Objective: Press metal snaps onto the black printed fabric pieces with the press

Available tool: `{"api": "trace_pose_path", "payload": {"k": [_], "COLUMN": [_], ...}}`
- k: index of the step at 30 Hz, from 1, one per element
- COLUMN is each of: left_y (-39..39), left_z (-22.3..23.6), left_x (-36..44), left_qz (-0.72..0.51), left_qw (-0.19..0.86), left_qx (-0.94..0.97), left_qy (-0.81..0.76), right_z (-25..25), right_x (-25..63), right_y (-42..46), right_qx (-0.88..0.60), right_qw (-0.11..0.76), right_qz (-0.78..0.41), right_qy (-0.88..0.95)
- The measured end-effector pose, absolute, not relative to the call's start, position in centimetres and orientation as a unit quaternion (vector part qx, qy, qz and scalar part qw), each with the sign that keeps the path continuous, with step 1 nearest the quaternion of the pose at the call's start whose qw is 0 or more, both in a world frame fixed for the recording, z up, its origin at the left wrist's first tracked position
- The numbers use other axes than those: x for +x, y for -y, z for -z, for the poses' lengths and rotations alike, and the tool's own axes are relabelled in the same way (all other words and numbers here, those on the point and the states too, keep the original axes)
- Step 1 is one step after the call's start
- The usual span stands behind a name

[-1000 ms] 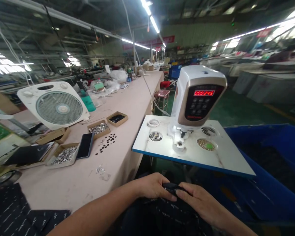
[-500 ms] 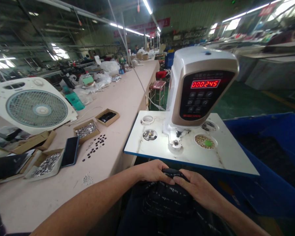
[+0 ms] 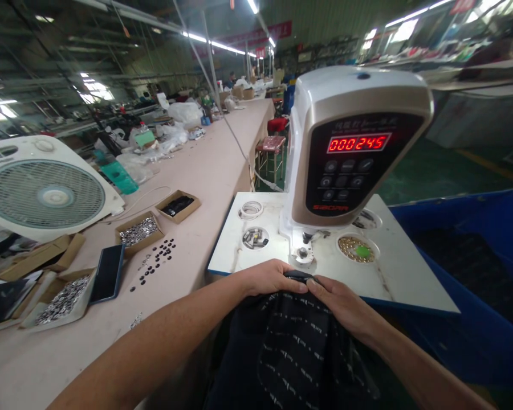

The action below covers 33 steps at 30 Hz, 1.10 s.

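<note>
A dark patterned garment point(image 3: 290, 347) hangs over my lap. My left hand point(image 3: 269, 279) and my right hand point(image 3: 342, 302) both pinch its upper edge, fingers closed, at the front edge of the white machine plate point(image 3: 393, 285). Just beyond my fingertips is the round die point(image 3: 302, 255) under the head of a white and gold press machine point(image 3: 350, 136), whose red display reads 000245.
Recesses in the plate hold brass snaps point(image 3: 355, 249) and metal parts point(image 3: 255, 238). On the long pink table point(image 3: 162, 296) to the left lie cardboard boxes of fasteners point(image 3: 139, 230), loose black buttons point(image 3: 156, 259), a phone point(image 3: 106, 273) and a white fan point(image 3: 43, 193). A blue bin point(image 3: 474, 267) stands right.
Both hands have carried the garment's edge up and forward, from below the plate to its front edge near the die. The view has moved closer to the machine.
</note>
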State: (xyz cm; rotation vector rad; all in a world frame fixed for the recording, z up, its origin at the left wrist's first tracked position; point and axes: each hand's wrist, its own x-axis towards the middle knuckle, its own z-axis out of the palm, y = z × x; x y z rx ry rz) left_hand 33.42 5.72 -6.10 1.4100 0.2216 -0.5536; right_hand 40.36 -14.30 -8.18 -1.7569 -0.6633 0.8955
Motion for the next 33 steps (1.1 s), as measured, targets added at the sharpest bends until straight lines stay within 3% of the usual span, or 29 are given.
{"api": "trace_pose_path", "payload": {"k": [8,22,33], "left_y": [-6.0,-7.8,-8.2], "left_z": [7.4,7.3,7.3], "left_x": [34.3,40.1,41.5], "left_qz": [0.288,0.157,0.137], "left_qw": [0.741,0.68,0.642], "left_qx": [0.598,0.706,0.743], "left_qy": [-0.105,-0.119,-0.13], "right_z": [8.3,7.9,7.8], "right_x": [42.6,48.7,49.4], "right_y": [14.7,10.8,10.2], "right_qx": [-0.68,-0.836,-0.855], "right_qw": [0.517,0.388,0.372], "right_qz": [-0.43,-0.185,-0.167], "right_qy": [0.293,0.339,0.321]}}
